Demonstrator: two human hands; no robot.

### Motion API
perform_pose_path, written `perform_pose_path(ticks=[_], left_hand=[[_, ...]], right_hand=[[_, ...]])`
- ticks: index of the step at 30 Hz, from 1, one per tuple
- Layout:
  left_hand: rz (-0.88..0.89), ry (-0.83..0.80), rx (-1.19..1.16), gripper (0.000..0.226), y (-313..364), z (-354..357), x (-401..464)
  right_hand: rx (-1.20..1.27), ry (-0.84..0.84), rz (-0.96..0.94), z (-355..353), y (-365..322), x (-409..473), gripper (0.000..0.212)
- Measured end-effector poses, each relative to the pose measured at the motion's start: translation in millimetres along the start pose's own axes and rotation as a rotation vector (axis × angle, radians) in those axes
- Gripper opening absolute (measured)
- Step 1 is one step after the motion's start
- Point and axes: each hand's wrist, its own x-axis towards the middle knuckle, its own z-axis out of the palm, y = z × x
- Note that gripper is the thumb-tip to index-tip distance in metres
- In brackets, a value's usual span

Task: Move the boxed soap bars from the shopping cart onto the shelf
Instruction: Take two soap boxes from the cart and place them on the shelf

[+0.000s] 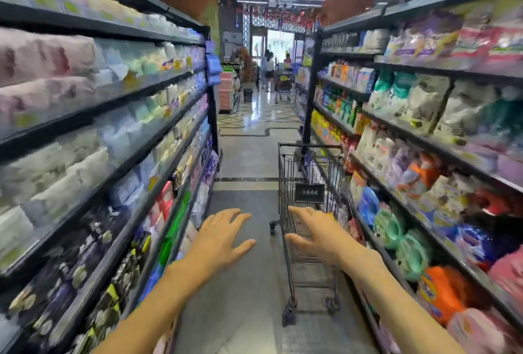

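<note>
A tall dark shelf unit [119, 138] lines the left side of the aisle, its tiers packed with soft pale packs that are too blurred to name; lower tiers carry darker flowered packs. Just right of it the left hand [219, 236] is stretched forward over the grey floor [249, 155], palm down, fingers straight and spread, holding nothing. The right hand [317, 236] reaches forward the same way, fingers straight and apart, empty, overlapping the near left side of the shopping cart [311, 212] in the picture; whether it touches the wire cannot be told. The cart stands close against the right-hand shelf [424, 138], its basket of dark wire with a small dark sign on the near end. Pale and purple items show through the wire inside the basket, too blurred to tell whether they are the boxed soap bars. The right shelf holds bags and packs in white, green, orange and blue, smeared by motion. Far down the aisle, people [268, 70] stand near a bright doorway beside another cart [283, 87].
</note>
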Motion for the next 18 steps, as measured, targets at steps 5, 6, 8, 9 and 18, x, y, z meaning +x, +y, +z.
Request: perform_pose_path(ticks=[5,6,8,9,18], left_hand=[[0.030,0.010,0.002,0.091,-84.1,28.5,123.1],[0.037,0.004,0.012,0.092,-100.6,31.3,149.2],[0.056,-0.011,0.035,0.092,-130.5,35.5,205.1],[0.067,-0.022,0.038,0.091,-143.4,38.2,234.9],[0.244,-0.099,0.000,0.091,-184.8,89.6,468.3]], right_hand=[[-0.044,-0.003,0.018,20.2,28.5,142.0,0.076],[-0.055,-0.010,0.024,21.3,33.9,171.0,0.076],[-0.070,-0.004,0.043,19.8,45.7,225.0,0.076],[-0.068,0.006,0.059,18.0,52.7,251.0,0.076],[-0.164,0.054,0.190,18.1,156.6,412.3,0.074]])
